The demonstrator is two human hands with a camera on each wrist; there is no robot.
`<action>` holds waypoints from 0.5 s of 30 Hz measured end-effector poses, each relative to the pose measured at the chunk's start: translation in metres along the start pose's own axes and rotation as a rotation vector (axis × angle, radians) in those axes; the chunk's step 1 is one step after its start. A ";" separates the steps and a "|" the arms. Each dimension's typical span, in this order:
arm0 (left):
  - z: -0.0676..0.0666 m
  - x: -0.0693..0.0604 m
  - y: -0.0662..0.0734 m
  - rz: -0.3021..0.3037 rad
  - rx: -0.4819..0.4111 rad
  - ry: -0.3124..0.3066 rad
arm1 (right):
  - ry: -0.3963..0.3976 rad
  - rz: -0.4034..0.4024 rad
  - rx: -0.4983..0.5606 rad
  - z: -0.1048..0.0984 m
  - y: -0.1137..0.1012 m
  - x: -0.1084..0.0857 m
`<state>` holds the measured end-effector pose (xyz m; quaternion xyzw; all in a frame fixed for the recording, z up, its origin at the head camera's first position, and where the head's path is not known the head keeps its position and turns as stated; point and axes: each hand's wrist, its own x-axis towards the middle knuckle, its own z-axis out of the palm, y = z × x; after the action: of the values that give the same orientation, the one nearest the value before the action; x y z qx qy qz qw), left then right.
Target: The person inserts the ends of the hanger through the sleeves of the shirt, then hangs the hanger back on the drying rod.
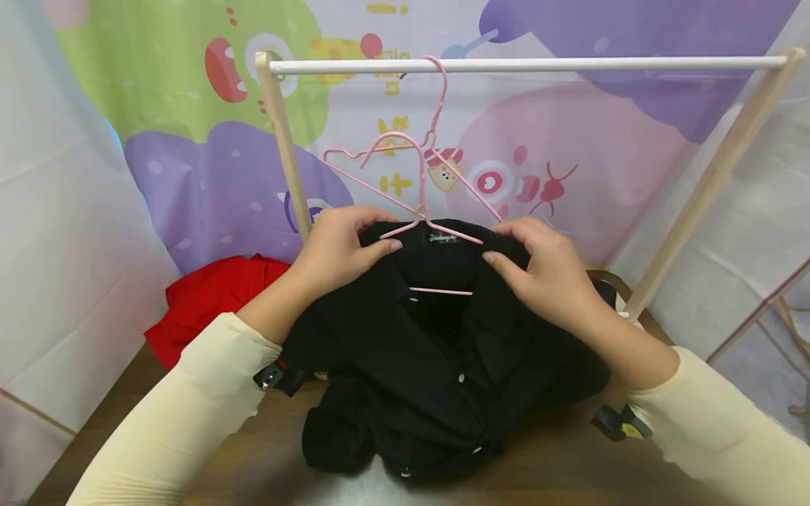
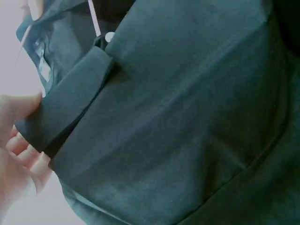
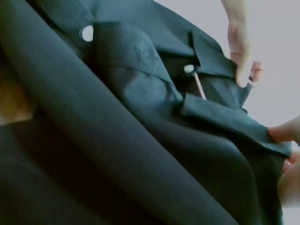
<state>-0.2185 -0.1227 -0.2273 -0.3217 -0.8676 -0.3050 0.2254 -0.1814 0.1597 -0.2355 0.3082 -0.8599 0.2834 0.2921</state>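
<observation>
A black button-up shirt (image 1: pixel 436 393) is held up by its collar, its lower part spread over the table. A pink wire hanger (image 1: pixel 422 183) sits inside its neck, with the hook rising above the collar and the bottom bar visible through the open front. My left hand (image 1: pixel 342 246) pinches the collar on the left side, thumb in front. On the other side my right hand (image 1: pixel 547 270) pinches the collar (image 3: pixel 225 122) the same way. White buttons (image 3: pixel 87 33) run down the placket. The shirt hides the hanger's outer ends.
Behind the shirt stands a wooden rack with a white rod (image 1: pixel 569 65). A second pink hanger (image 1: pixel 468 186) hangs from that rod. Red fabric (image 1: pixel 221 299) lies at the left on the brown table (image 1: pixel 253 457). A printed curtain (image 1: pixel 519 140) covers the back.
</observation>
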 end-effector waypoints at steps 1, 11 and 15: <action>0.002 0.000 0.001 0.015 0.011 0.022 | -0.023 -0.039 -0.040 -0.001 -0.002 0.000; 0.012 -0.003 -0.001 -0.004 0.050 0.178 | -0.346 0.041 -0.122 -0.031 0.001 -0.008; 0.016 -0.002 -0.001 0.000 0.043 0.232 | -0.288 0.041 -0.094 -0.034 0.011 -0.014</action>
<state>-0.2208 -0.1129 -0.2402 -0.2796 -0.8419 -0.3216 0.3310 -0.1690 0.1949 -0.2261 0.3138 -0.9114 0.2015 0.1740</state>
